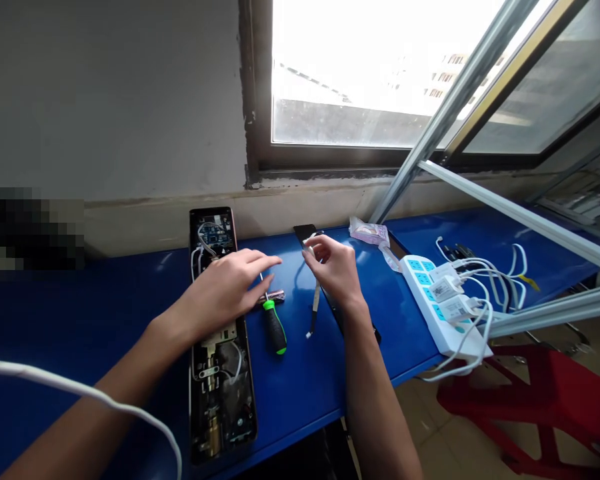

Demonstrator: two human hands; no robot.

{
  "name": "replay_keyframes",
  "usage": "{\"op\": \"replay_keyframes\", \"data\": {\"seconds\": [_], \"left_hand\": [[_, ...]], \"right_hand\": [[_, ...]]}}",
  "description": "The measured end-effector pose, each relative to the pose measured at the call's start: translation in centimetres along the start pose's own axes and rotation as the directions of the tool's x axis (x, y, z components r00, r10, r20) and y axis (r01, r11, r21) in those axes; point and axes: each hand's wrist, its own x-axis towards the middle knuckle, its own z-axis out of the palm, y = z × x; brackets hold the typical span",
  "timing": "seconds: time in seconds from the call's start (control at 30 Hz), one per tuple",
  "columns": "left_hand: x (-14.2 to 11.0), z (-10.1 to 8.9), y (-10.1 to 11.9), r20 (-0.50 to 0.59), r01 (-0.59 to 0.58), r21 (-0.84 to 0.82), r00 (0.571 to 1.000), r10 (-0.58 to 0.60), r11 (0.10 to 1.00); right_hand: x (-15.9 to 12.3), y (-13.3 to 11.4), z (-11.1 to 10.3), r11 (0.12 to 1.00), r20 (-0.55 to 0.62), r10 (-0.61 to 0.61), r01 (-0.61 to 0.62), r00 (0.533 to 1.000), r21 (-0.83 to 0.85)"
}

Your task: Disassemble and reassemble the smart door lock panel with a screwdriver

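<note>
Over the counter (300, 387), you are working beside the long opened device (225, 333), apparently at a lead-handling step.
Your left hand (233, 283) is spreading loosely over the device's middle, hiding parts; whether it is touching, you cannot tell. Your right hand (333, 263) is seemingly pinching a thin lead (315, 308), probably calling for steady fingertips. Farther right, a power strip (425, 300) is lying; a white cable (100, 395) is crossing your left forearm, and a screwdriver (275, 327) is lying between your hands.

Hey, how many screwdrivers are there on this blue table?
1: a green-and-black screwdriver, between the open device and the right hand. Others may be hidden.
</note>
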Motion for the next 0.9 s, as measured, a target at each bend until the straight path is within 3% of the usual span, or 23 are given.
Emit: {"op": "replay_keyframes", "data": {"seconds": [0.13,0.23,0.33,0.43,0.5,0.57,0.63,0.73,0.9], "left_hand": [[-1.1,-1.6,-1.7,-0.205,0.053,-0.051,0.977,-0.062,0.997],[-1.7,-2.6,-2.5,-0.366,0.052,-0.024,0.929,-0.057,0.998],[-2.0,-3.4,-3.5,-0.467,0.011,0.027,0.884,0.003,1.0],[-2.1,-4.1,-4.6,-0.449,-0.059,0.073,0.889,0.085,0.996],[-2.3,-4.4,-5.1,-0.411,-0.102,0.074,0.903,0.124,0.992],[-2.4,-4.6,-5.4,-0.387,-0.128,0.062,0.911,0.142,0.99],[-2.6,-4.7,-5.3,-0.379,-0.129,0.056,0.915,0.14,0.99],[-2.7,-4.8,-5.1,-0.372,-0.122,0.031,0.92,0.125,0.992],[-2.7,-4.6,-5.0,-0.369,-0.153,-0.081,0.922,0.113,0.985]], "right_hand": [[-0.1,-5.6,-2.0,0.966,0.075,-0.197,0.181,0.977,0.183],[0.5,-9.6,-3.0,0.874,0.208,-0.382,0.279,0.9,0.398],[1.6,-11.6,-3.1,0.829,0.326,-0.448,0.251,0.832,0.499],[3.2,-11.3,-2.2,0.78,0.389,-0.471,0.167,0.792,0.603],[4.2,-10.5,-1.1,0.804,0.436,-0.454,0.147,0.777,0.576],[5.1,-9.8,0.1,0.883,0.467,-0.402,0.199,0.787,0.424],[5.7,-9.4,1.5,0.898,0.508,-0.437,0.326,0.742,0.296],[6.3,-9.2,3.3,0.858,0.505,-0.514,0.419,0.694,0.298],[6.6,-9.1,4.8,0.811,0.415,-0.584,0.492,0.698,0.316]]}}
